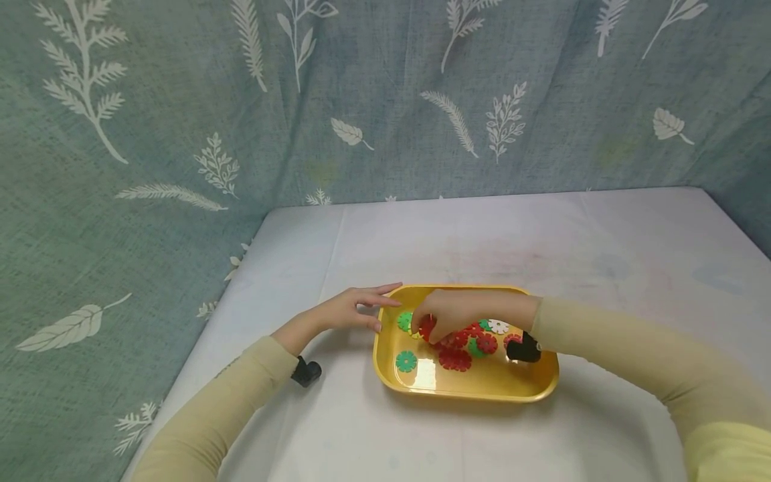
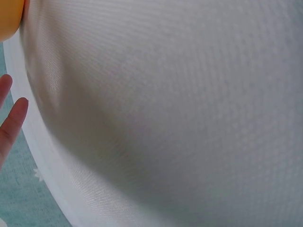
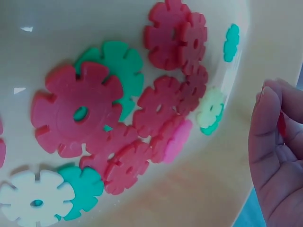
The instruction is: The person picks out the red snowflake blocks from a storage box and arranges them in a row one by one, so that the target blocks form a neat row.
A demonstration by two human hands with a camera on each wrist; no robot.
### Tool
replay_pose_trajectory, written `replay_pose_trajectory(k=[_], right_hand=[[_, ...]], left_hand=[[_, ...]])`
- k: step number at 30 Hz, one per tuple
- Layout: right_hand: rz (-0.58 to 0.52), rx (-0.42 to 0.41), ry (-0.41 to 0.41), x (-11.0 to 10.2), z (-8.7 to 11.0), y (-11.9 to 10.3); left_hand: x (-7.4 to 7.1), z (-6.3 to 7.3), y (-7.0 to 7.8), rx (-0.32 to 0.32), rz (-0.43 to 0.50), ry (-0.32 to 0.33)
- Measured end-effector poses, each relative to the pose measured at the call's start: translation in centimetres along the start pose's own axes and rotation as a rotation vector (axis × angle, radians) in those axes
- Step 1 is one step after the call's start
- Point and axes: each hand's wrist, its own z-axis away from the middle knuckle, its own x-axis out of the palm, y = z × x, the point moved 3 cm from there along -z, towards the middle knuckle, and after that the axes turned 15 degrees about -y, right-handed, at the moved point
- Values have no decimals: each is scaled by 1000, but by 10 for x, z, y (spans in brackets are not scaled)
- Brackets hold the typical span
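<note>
A yellow tray (image 1: 466, 397) holds several flat notched plastic discs, mostly red (image 3: 75, 111), with green (image 1: 406, 361), white (image 3: 37, 197) and pink ones among them. My right hand (image 1: 448, 312) reaches over the tray. Between its thumb and fingers it pinches a red notched disc (image 3: 282, 126), of which the right wrist view shows only a sliver. At the tray's left rim is my left hand (image 1: 351, 309), its fingers extended and holding nothing; whether they touch the rim I cannot tell. Two of its fingertips (image 2: 18, 111) show in the left wrist view.
The tray stands on a table with a white cloth (image 1: 373, 435). Blue-green fabric with white leaf patterns (image 1: 385, 100) hangs behind and to the left. Black wrist devices sit on the left wrist (image 1: 306, 372) and right wrist (image 1: 524, 348).
</note>
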Motion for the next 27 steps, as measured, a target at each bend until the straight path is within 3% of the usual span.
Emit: replay_pose_trajectory(k=[6, 13, 21, 27], right_hand=[[-91, 38, -22, 0, 4, -1], [-115, 35, -37, -2, 11, 0], [-228, 13, -2, -11, 26, -5], [-250, -18, 37, -19, 37, -4]], left_hand=[[-3, 8, 28, -7, 17, -6], [-4, 8, 29, -16, 9, -2], [-5, 8, 32, -32, 11, -8], [-3, 5, 22, -51, 21, -10]])
